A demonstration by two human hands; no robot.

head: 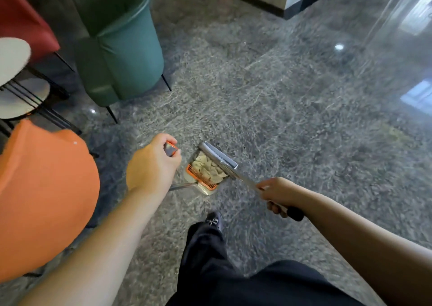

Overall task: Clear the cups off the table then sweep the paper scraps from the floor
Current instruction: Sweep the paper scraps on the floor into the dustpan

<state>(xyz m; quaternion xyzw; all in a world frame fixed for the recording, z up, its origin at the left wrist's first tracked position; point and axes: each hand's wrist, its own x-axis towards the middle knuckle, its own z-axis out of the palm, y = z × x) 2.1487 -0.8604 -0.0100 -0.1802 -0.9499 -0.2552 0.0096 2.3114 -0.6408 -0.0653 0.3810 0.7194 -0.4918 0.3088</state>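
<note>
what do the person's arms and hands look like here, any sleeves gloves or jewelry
Both forearms are bare from the bottom edge of the picture up to the wrists, with no sleeve cuff in sight. The left hand and the right hand wear no gloves, and no ring, watch or bracelet shows on them. The only clothing visible is lower down: dark trousers and a dark shoe.

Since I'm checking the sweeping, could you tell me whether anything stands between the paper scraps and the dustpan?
Nothing visible does: the paper scraps already lie inside the dustpan, with the broom head at its open edge.
</note>
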